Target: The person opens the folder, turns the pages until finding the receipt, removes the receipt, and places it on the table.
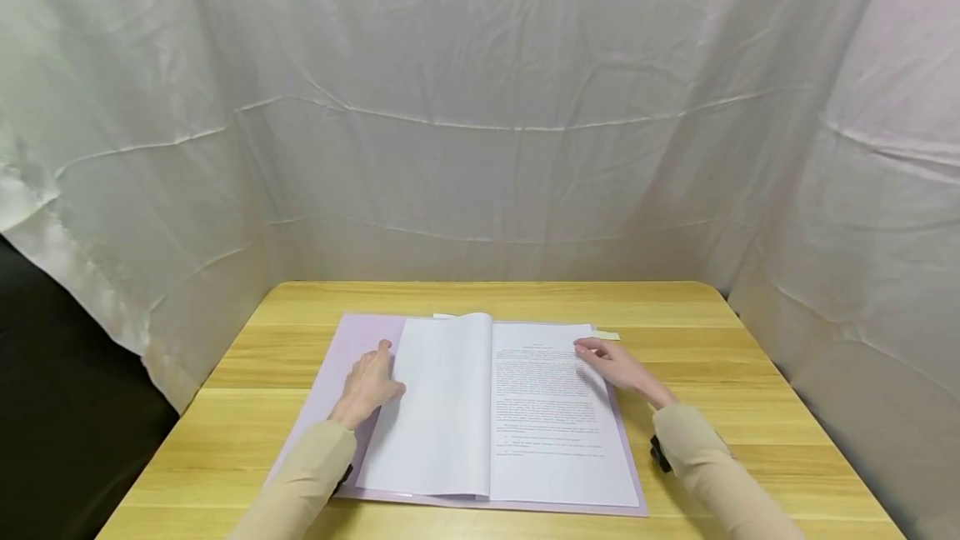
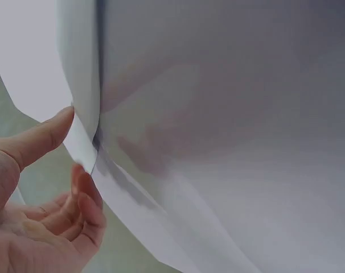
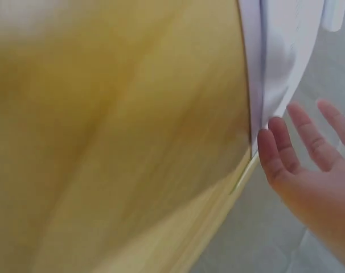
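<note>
white page (image 1: 562,476) over lilac folder (image 1: 373,330), print (image 1: 545,386) too small to read; left hand (image 1: 369,383), right hand (image 1: 618,367): fingers released.

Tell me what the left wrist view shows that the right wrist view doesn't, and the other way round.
Only the left wrist view shows the left hand, its thumb raised at the edge of the paper, and a soft pinkish shadow across that paper.

Only the right wrist view shows the right hand, fingers spread, and the yellowish wooden table.

Both show white paper with fingertips close to its edge; whether the right hand touches it is hard to tell.
</note>
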Motion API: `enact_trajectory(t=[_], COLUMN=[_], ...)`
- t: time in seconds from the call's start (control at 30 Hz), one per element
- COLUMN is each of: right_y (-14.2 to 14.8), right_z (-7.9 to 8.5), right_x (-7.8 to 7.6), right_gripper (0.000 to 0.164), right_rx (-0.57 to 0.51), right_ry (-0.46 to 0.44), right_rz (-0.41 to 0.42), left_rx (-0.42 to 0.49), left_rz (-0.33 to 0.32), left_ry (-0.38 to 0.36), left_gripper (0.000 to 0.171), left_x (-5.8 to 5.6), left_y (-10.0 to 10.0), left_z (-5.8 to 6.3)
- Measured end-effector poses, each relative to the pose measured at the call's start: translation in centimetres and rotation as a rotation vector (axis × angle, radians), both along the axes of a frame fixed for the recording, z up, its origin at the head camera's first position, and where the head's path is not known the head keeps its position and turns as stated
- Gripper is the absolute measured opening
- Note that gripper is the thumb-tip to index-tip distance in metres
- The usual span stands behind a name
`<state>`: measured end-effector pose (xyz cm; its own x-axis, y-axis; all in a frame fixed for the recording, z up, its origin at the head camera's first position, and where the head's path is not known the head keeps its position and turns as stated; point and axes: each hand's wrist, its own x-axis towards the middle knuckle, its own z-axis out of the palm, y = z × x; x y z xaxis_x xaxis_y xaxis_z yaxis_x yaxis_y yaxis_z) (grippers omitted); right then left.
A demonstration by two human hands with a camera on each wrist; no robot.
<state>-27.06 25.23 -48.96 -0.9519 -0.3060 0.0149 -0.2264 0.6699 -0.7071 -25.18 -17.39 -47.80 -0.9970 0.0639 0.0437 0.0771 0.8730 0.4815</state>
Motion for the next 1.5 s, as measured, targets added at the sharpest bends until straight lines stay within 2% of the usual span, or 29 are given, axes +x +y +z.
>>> enact_trajectory(t=[0.1,0.2,0.37,0.5,0.63,0.77,0.83,1.13,1.5], right_y=[0.1,0.1,0.2,0.3,0.4,0.3,0.2,0.0,-0.4], right_z=[-0.2,-0.2,-0.7,-1.0,-1.4,-1.5,-1.4,-1.3,-0.9], right_x=[-0.9,-1.5,-2.5,-3.2,-3.7,-4.2,-4.4,-4.4,-4.9], right_gripper=[0.045,0.044,0.044,0.044,0.045,0.046,0.046,0.045,0.048], right_rx=[0.021,0.030,0.040,0.056,0.060,0.074,0.079,0.061,0.041], right_ry=[0.021,0.037,0.085,0.128,0.127,0.135,0.143,0.174,0.140], right_rz=[-0.029,-0.058,-0.086,-0.075,-0.077,-0.095,-0.106,-0.176,-0.238], left_rx=[-0.016,0.040,0.137,0.175,0.194,0.198,0.209,0.209,0.179], left_rz=[-0.041,-0.105,-0.208,-0.271,-0.318,-0.326,-0.321,-0.312,-0.339], left_ry=[0.025,0.021,-0.001,-0.018,-0.049,-0.081,-0.098,-0.166,-0.185], left_gripper=[0.070,0.061,0.063,0.063,0.059,0.046,0.045,0.079,0.092], left_x=[0.0,-0.2,-0.3,-0.2,-0.1,-0.1,-0.2,-0.2,0.0], left_y=[0.3,0.5,0.8,0.9,1.0,1.1,1.1,1.0,1.0], left_z=[-0.2,-0.6,-1.3,-1.5,-1.6,-1.8,-1.9,-2.0,-1.9])
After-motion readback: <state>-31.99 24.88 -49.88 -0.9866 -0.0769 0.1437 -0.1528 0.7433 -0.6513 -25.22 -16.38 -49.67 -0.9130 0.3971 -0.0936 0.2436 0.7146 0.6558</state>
